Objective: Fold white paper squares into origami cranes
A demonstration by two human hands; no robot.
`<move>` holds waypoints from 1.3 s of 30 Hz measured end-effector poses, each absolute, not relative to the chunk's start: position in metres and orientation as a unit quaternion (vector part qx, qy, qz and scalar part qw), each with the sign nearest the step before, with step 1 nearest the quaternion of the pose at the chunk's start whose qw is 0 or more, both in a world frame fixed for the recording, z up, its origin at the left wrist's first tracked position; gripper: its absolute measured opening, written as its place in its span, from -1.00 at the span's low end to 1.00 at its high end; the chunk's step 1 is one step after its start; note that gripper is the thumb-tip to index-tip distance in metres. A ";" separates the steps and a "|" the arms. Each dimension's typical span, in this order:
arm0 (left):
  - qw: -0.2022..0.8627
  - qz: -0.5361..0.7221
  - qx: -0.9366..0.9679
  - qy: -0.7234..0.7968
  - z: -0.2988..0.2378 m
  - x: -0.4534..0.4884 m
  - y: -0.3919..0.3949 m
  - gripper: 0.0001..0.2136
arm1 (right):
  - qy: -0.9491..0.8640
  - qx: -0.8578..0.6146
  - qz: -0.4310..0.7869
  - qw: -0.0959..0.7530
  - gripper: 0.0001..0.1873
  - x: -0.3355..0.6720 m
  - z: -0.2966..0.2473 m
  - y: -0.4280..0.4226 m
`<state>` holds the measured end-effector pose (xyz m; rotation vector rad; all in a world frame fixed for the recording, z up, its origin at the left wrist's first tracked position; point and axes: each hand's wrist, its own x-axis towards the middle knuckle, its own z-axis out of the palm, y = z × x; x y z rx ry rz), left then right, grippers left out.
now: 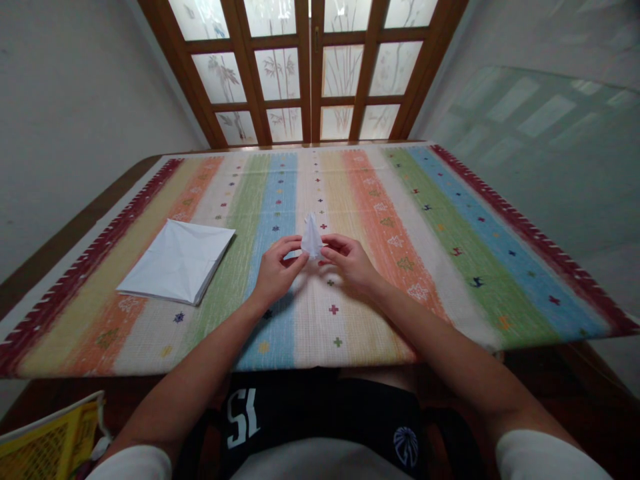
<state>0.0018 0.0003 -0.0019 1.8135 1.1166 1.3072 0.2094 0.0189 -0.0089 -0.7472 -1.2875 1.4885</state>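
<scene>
A: Where are the hands?
B: A seated person's bare left hand [281, 262] and right hand [351, 259] nearly meet above a desk [125, 179], fingertips pinched on one small piece of folded white paper [312, 241].

A: How is each placed?
B: The left hand grips the paper's left edge between thumb and fingers; the right hand pinches the lower right edge. The paper tapers to a narrow tip pointing away from the wrists. Whether its base touches the surface below, one cannot tell.

A: And around them?
B: A stack of white paper [177, 260], square and marked with creases, lies to the left of the hands, well apart. Beneath them spreads a striped tablecloth [333, 343] in green, blue, orange and yellow, edged in dark red.

A: Farther out?
B: Beyond the hands stand brown-framed doors [311, 73], their panes patterned with plants. Closer to the body than the hands are black shorts [320, 413], with a yellow basket [50, 445] low to the left.
</scene>
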 end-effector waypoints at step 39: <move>0.461 0.498 0.583 0.448 0.006 0.006 -0.004 -0.39 | -0.580 -0.336 0.519 0.530 -0.53 0.206 -0.012 0.016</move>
